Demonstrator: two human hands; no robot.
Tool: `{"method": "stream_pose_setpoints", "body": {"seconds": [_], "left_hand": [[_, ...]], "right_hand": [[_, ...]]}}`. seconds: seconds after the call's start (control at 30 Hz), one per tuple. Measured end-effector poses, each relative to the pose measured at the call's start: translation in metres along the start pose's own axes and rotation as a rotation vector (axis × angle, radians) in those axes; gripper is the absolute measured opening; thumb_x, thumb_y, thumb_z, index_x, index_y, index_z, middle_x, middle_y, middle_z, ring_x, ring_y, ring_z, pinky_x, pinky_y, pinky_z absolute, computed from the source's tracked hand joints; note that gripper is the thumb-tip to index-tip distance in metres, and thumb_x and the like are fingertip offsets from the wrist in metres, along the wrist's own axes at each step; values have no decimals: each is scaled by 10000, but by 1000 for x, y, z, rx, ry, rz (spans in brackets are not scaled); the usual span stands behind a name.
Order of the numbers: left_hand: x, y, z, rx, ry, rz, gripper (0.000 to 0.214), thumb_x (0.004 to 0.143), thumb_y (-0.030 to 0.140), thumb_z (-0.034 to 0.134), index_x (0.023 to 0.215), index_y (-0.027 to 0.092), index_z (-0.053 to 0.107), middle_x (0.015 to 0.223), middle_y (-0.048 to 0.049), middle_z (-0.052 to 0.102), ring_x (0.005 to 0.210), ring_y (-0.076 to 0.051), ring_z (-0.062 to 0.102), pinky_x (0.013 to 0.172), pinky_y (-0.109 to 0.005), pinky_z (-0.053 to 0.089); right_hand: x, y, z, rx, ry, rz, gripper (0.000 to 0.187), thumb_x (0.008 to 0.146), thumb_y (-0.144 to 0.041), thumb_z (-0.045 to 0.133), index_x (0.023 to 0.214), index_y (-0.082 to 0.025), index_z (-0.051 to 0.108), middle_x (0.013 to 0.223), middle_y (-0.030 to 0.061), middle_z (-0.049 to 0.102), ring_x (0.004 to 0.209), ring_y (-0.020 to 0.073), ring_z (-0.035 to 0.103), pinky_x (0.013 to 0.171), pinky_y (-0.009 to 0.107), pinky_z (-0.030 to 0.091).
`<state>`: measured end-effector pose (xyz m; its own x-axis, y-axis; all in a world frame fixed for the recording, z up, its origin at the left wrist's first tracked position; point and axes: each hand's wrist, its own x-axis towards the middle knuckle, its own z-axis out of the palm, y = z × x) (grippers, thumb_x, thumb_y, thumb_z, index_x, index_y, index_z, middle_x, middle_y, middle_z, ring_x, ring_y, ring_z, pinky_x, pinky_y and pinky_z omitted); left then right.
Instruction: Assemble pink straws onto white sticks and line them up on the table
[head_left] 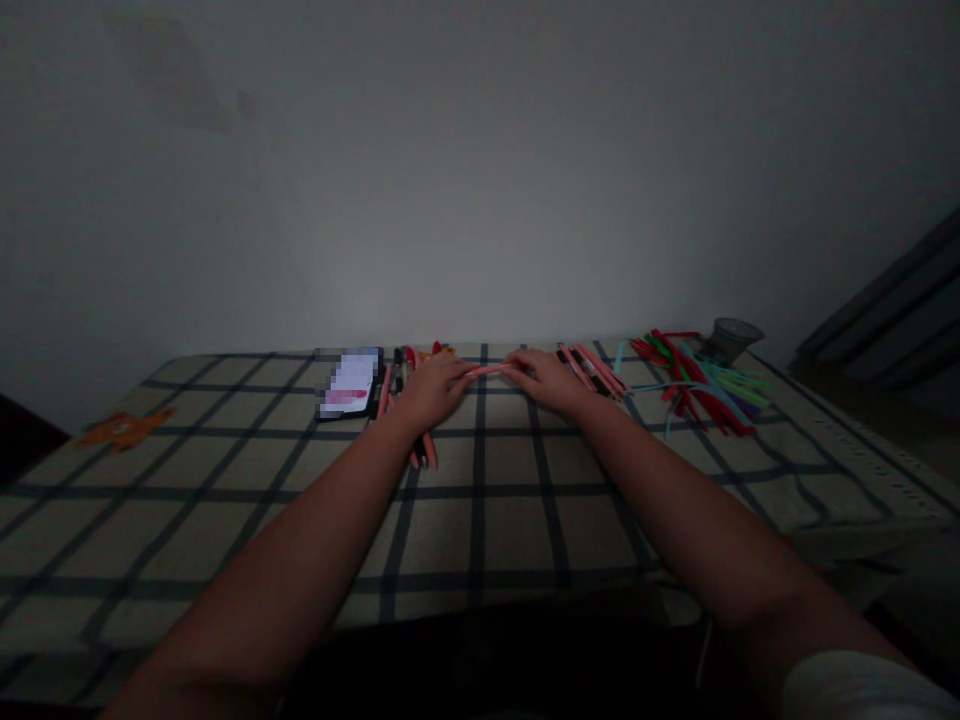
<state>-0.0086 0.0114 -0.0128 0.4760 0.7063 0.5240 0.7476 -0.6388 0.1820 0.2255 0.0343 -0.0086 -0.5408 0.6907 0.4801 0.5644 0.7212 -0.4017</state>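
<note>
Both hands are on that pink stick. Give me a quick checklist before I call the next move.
1. Grip of left hand on one end of the pink stick: ok, fingers closed on it.
2. Grip of right hand on the other end: ok.
3. Stick lifted off the cloth: cannot tell, too dark.
4. Coloured pile apart from the right hand: ok, it lies further right.
5. Phone apart from the left hand: ok, it lies to that hand's left.
6. Cup out of the hands' way: ok, at the far right corner.
</note>
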Motion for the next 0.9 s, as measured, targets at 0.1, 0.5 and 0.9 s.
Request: {"method": "stream_pose_setpoints", "body": {"seconds": [0.1,0.5,0.9], "left_hand": [[1,1,0,-34,-13,14,345,965,350,412,1166,219,659,1052,-80,684,1009,-207,575,909,-378,426],[1,-3,2,-27,10,24,303,936,347,488,1135,219,677,1037,-73,690,1012,-209,569,924,-382,411],[0,1,-1,-20,-8,16,336,955,358,437,1174,231,658,1035,-74,679,1004,-208,568,898,-377,424]], "right_hand": [[0,-2,-2,22,6,0,265,937,-353,473,981,-165,654,947,79,673,872,180,575,772,281,406],[1,4,1,-26,-36,-8,269,944,-305,450,915,-153,671,913,84,664,886,186,562,799,291,400],[-1,-4,-2,65,15,17,262,923,-380,479,954,-168,630,891,56,657,811,172,564,720,268,396]]}}
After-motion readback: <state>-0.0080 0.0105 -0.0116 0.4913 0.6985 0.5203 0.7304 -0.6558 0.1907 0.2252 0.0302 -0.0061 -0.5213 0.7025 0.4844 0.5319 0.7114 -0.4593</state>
